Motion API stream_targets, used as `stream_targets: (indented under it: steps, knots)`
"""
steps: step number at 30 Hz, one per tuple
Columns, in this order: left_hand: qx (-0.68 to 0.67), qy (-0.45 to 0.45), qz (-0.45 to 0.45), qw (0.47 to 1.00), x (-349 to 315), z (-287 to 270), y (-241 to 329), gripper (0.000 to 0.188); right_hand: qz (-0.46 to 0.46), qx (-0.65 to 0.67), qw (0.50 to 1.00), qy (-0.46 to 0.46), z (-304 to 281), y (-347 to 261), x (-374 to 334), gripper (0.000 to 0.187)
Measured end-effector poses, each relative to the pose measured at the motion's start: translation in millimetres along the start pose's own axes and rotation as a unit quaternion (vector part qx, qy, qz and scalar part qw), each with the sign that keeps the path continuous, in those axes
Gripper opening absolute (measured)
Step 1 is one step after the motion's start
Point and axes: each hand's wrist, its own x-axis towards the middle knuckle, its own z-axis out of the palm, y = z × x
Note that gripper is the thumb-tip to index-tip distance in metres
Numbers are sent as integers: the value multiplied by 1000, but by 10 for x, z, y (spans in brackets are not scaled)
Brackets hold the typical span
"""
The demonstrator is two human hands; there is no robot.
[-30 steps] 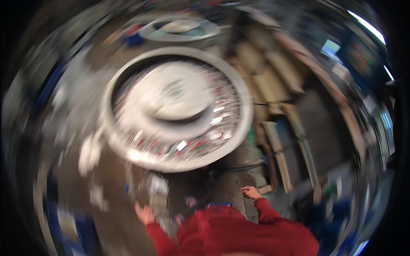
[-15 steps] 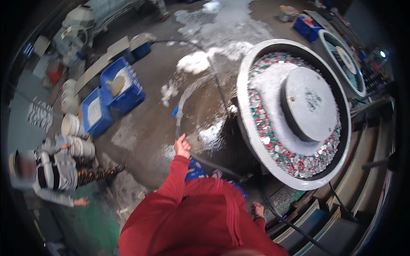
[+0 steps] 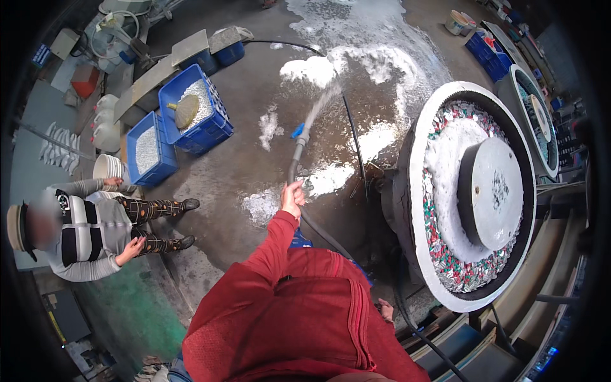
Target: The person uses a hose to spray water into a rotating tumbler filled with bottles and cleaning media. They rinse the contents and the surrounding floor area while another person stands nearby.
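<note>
Wet grey concrete floor [image 3: 254, 159] fills the head view, streaked with white foam [image 3: 356, 63] toward its far edge. Half a second ago our left hand was raised bare near the hose; now our left hand [image 3: 293, 196] is wrapped tight around the dark hose [image 3: 296, 159], fingers closed on it, and a jet of water [image 3: 321, 105] leaves the nozzle toward the foam, so rinsing of the floor looks under way. Our right hand [image 3: 384, 311] sits low by our red jacket [image 3: 299, 318]; whether its fingers are curled or loose we cannot tell. At the floor's right edge stands the round tumbling machine [image 3: 474, 191], full of small coloured pieces. By the left edge a seated person [image 3: 89, 232] works near blue crates [image 3: 194, 114]. Beyond that, the fisheye rim blurs the stacked shelving.
</note>
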Motion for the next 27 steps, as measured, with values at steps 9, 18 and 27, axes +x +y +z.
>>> stream_targets:
  steps: [9, 18, 27]
  knots:
    - [-27, 115, -27, 993, 657, -34, 597, 23, -49, 7, 999, -24, 1129, -407, -230, 20]
    - [-130, 232, -19, 964, 873, -735, 776, 21, -68, -50, 992, -92, 1287, -328, -479, 19]
    - [-68, 122, -28, 990, 732, -365, 1071, 20, -67, -139, 987, -36, 1283, -994, -384, 24]
